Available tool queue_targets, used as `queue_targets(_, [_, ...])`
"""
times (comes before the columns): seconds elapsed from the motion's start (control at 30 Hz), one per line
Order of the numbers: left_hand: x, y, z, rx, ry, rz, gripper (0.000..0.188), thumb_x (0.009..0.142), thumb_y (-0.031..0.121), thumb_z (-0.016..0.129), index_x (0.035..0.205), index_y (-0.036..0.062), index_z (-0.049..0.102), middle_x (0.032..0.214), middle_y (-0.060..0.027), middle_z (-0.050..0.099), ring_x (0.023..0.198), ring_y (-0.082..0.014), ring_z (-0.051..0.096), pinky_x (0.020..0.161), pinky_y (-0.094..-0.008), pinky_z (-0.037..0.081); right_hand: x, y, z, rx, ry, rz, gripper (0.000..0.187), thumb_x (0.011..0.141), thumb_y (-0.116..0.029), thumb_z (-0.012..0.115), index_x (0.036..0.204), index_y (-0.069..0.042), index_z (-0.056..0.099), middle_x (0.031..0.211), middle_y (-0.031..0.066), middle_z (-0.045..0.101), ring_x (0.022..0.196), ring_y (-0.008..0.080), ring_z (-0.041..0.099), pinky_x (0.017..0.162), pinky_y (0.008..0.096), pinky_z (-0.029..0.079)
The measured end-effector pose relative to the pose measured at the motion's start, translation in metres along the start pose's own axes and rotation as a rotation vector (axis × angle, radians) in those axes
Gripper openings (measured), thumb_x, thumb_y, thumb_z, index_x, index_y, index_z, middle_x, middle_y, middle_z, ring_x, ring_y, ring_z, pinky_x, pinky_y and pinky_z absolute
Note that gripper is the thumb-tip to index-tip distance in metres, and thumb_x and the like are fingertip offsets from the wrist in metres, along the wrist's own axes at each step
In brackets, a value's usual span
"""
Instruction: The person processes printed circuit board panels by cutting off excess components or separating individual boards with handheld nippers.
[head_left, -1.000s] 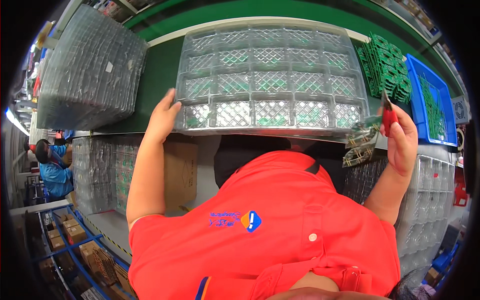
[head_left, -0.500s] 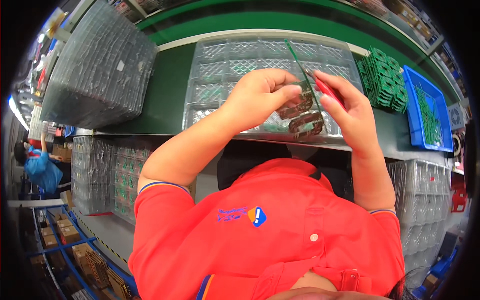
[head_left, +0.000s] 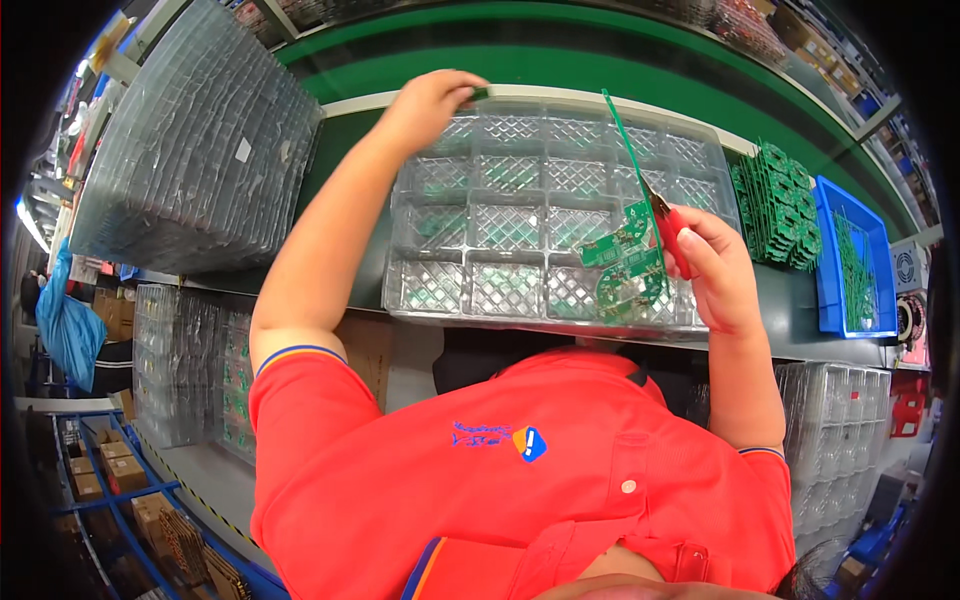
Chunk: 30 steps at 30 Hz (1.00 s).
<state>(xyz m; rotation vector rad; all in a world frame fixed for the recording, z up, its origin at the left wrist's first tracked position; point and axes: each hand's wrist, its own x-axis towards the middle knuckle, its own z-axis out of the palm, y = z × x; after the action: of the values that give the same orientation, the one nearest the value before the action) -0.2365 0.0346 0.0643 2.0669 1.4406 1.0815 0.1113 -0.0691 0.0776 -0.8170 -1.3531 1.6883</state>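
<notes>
My left hand (head_left: 432,108) is closed over the far left corner of a clear compartment tray (head_left: 505,250). A small dark green piece (head_left: 481,93), apparently a circuit board, sticks out from its fingertips. Above the tray's right part, my right hand (head_left: 722,265) is wrapped round red-handled cutters (head_left: 677,240). Beside their jaws hangs a green circuit board panel (head_left: 632,262) with a long thin edge strip pointing up and away; my fingers hide how it is held. Some tray compartments show green pieces, blurred by the clear plastic.
At the left stands a tall stack of clear trays (head_left: 195,150). Right of the tray are stacked green board panels (head_left: 778,205) and a blue bin (head_left: 885,270) with thin green strips. More clear trays (head_left: 835,420) stand below the bench on both sides. A green surface (head_left: 560,55) runs behind.
My left hand has left the panel and moved far left with a small green piece. My right hand has shifted slightly down and right. The panel now shows its green face.
</notes>
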Motion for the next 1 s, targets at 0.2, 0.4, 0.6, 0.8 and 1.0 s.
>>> queue_targets(0.2, [0.002, -0.031, -0.006, 0.466, -0.330, -0.112, 0.019, 0.079, 0.012, 0.057, 0.095, 0.0051, 0.063, 0.082, -0.0097, 0.063, 0.077, -0.0192, 0.059, 0.070, -0.0290, 0.046, 0.027, -0.013, 0.030, -0.435, 0.096, -0.165, 0.030, 0.081, -0.010, 0.057, 0.109, 0.001, 0.056, 0.088, 0.0034, 0.058, 0.077, 0.0100, 0.053, 0.069, 0.0215, 0.042])
queue_targets(0.4, [-0.032, 0.072, 0.011, -0.610, -0.383, -0.074, 0.022, 0.085, 0.016, 0.055, 0.095, -0.0024, 0.061, 0.090, -0.0084, 0.062, 0.085, -0.0137, 0.058, 0.075, -0.0260, 0.046, 0.055, -0.018, 0.054, -0.891, 0.114, -0.437, 0.029, 0.074, -0.006, 0.063, 0.103, -0.002, 0.059, 0.086, 0.0088, 0.058, 0.077, 0.0150, 0.055, 0.070, 0.0235, 0.042])
queue_targets(0.6, [-0.036, 0.067, 0.008, -0.572, -0.277, -0.272, 0.020, 0.082, 0.019, 0.058, 0.084, 0.0000, 0.062, 0.070, -0.0055, 0.062, 0.062, -0.0142, 0.057, 0.059, -0.0280, 0.047, 0.067, -0.008, 0.075, -1.370, 0.251, -0.882, 0.034, 0.070, -0.007, 0.065, 0.104, -0.004, 0.059, 0.084, 0.0109, 0.057, 0.073, 0.0261, 0.057, 0.064, 0.0302, 0.046])
queue_targets(0.8, [-0.046, -0.008, -0.011, 0.306, -0.438, -0.196, 0.014, 0.080, 0.014, 0.056, 0.084, 0.0022, 0.062, 0.070, -0.0079, 0.060, 0.064, -0.0170, 0.057, 0.061, -0.0293, 0.045, 0.062, -0.006, 0.067, -0.812, 0.084, -0.425, 0.032, 0.076, -0.009, 0.063, 0.107, -0.002, 0.058, 0.090, 0.0056, 0.059, 0.083, 0.0098, 0.054, 0.076, 0.0214, 0.040])
queue_targets(1.0, [-0.058, 0.069, 0.018, -0.549, -0.289, -0.213, 0.018, 0.083, 0.016, 0.057, 0.090, -0.0004, 0.062, 0.079, -0.0076, 0.062, 0.074, -0.0158, 0.060, 0.065, -0.0283, 0.047, 0.058, 0.002, 0.061, -0.505, 0.102, -0.278, 0.030, 0.080, -0.009, 0.060, 0.109, -0.001, 0.057, 0.101, 0.0045, 0.059, 0.090, 0.0091, 0.053, 0.081, 0.0222, 0.040])
